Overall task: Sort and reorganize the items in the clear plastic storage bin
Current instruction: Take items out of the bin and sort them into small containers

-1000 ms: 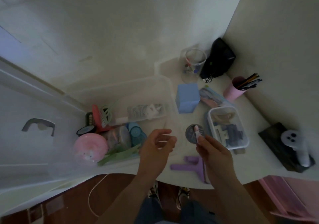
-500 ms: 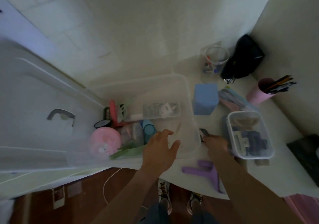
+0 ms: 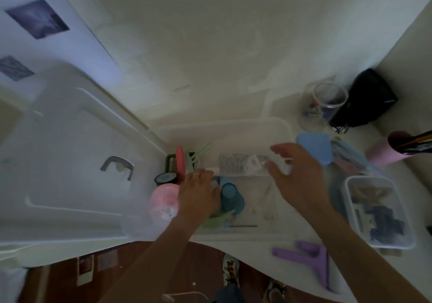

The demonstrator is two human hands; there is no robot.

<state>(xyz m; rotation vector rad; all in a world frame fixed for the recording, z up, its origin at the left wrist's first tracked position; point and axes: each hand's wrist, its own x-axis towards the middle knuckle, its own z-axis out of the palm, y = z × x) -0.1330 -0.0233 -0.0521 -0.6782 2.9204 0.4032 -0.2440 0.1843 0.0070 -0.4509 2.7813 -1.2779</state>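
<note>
The clear plastic storage bin (image 3: 284,125) stands in the middle of the white table. Along its left end lie a pink round case (image 3: 162,203), a black round tin (image 3: 166,178), a red comb (image 3: 179,162), a green comb (image 3: 195,156) and a teal cup (image 3: 231,197). A small clear box (image 3: 236,166) sits at the back. My left hand (image 3: 198,193) reaches down among these, thumb by the teal cup, fingertips hidden. My right hand (image 3: 298,176) hovers over the bin's right half with spread fingers and holds nothing.
The bin's lid (image 3: 70,151) lies at the left. Right of the bin are a blue box (image 3: 316,147), a small clear container of clips (image 3: 378,211), a purple tool (image 3: 308,256), a glass jar (image 3: 327,103), a black pouch (image 3: 367,97) and a pink pencil cup (image 3: 383,153).
My left hand has gone down into the bin's left end. My right hand, which held a round tin and a small tube, has moved over the bin and is now open.
</note>
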